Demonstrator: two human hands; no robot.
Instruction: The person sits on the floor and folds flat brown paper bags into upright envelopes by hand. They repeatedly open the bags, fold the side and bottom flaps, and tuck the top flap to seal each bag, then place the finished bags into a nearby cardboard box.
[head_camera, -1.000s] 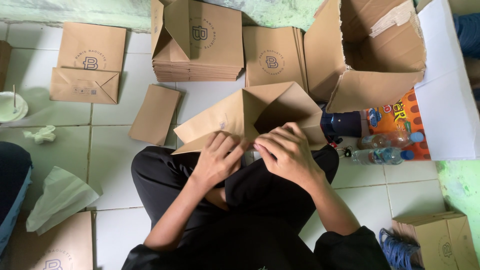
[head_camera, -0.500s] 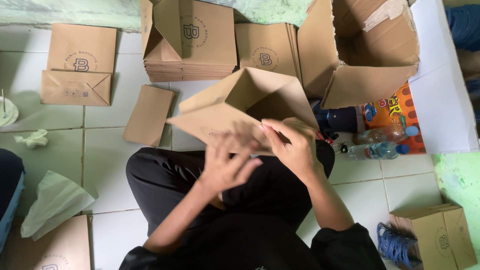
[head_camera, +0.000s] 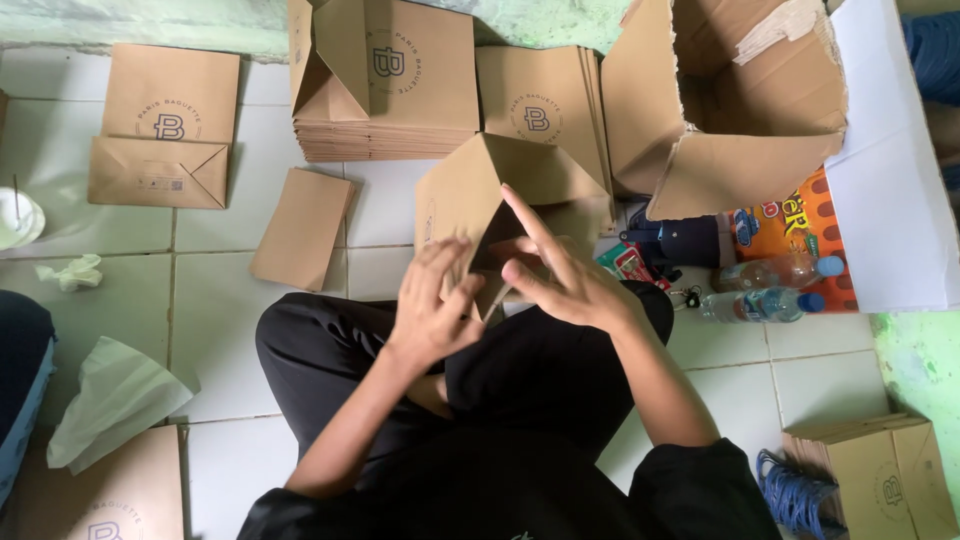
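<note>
I sit cross-legged on a tiled floor with a brown paper bag (head_camera: 470, 190) opened up and raised in front of my knees. My left hand (head_camera: 432, 305) grips the bag's lower left edge, fingers curled on the paper. My right hand (head_camera: 560, 280) touches the bag's lower right side with its fingers spread and the index finger pointing up. The bag's mouth faces me and its inside is dark.
A stack of flat brown bags (head_camera: 385, 140) lies beyond, another stack (head_camera: 545, 105) beside it. A large open cardboard box (head_camera: 740, 110) stands at the right, with two plastic bottles (head_camera: 765, 290) and a colourful packet below. A single flat bag (head_camera: 160, 125) lies left, a card piece (head_camera: 300, 228) nearer.
The bag was folded low over my lap; both hands have lifted it, opened it out and turned it upright. My right fingers have spread.
</note>
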